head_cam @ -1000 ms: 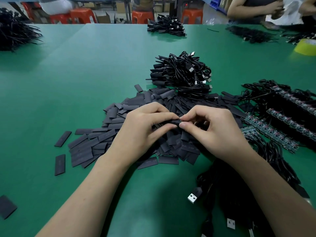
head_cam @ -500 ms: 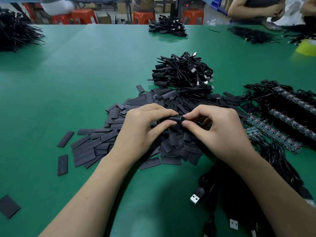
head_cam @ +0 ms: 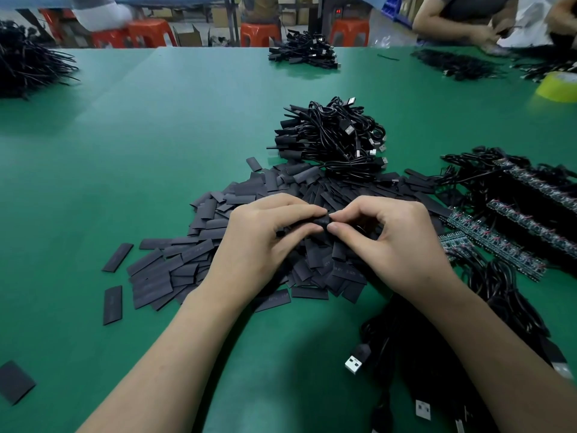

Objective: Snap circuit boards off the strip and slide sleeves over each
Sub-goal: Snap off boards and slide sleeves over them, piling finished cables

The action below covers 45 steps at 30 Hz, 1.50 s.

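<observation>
A green table (head_cam: 156, 135) carries a wide heap of flat sleeves (head_cam: 193, 257) at its middle. A bundle of USB cables (head_cam: 331, 135) lies just behind the heap, strips of circuit boards (head_cam: 499, 245) with black leads lie to the right, and an open cardboard box (head_cam: 190, 35) stands beyond the far edge, its contents hidden. Over the heap the left hand (head_cam: 253, 245) and right hand (head_cam: 396, 245) meet, each with thumb and forefinger curled, pinching opposite ends of one black sleeve (head_cam: 321, 220) held just above the pile; whether a board sits inside it cannot be told.
</observation>
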Available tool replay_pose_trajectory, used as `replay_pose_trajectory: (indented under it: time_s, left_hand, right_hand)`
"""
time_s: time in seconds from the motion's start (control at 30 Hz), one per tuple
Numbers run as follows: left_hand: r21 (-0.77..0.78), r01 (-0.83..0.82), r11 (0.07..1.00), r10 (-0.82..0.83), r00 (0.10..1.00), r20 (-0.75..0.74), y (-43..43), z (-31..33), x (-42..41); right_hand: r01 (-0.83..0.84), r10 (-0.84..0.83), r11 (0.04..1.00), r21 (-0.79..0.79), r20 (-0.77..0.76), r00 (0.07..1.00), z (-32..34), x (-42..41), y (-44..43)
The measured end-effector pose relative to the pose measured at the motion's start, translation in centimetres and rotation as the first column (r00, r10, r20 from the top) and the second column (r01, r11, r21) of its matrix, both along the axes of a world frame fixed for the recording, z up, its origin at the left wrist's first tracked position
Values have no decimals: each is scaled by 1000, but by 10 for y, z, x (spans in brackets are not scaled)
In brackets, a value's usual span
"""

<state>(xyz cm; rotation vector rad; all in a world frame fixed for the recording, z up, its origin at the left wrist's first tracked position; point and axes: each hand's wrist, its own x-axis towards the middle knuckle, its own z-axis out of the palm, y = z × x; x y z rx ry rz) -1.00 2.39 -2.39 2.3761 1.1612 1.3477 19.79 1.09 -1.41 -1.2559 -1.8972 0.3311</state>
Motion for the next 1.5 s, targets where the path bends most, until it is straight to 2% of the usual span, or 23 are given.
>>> replay_pose_trajectory:
  time_s: [0.13,0.27,0.37,0.5,0.7,0.9,1.07,1.27,1.4,1.5]
  left_hand:
    - [-2,-19,1000,19,999,32,0,0,2]
    - [-44,-142,989,147,973,177,0,1,4]
    - [-128,-164,978,196,935,297,-1,1,6]
    - [-177,-178,968,232,905,358,-3,-1,11]
    - [-239,-147,960,230,900,370,-3,-3,13]
    - [-182,-169,969,219,927,305,-4,-1,17]
    - [-188,-170,967,223,924,309,-4,-1,16]
    - [-240,-205,949,284,885,369,0,-2,12]
    - [-283,-167,945,277,867,414,1,-1,12]
    - [-289,-132,948,253,864,435,0,0,13]
  right_hand:
    - [-11,10,1000,-16,-52,999,1,-2,0]
    - [12,-23,997,-70,-159,987,1,-2,1]
    - [34,-53,995,-94,-204,978,2,-2,2]
    - [22,-47,993,-114,-221,974,2,-3,1]
    - [-70,5,975,-213,-291,957,2,-4,2]
    - [-118,15,957,-266,-362,932,1,-2,4]
    - [-146,39,942,-301,-337,941,3,0,5]
    - [-140,81,914,-381,-169,982,7,4,3]
    - [-128,49,917,-378,-214,976,13,3,3]
    - [-65,-16,947,-313,-250,968,31,5,8]
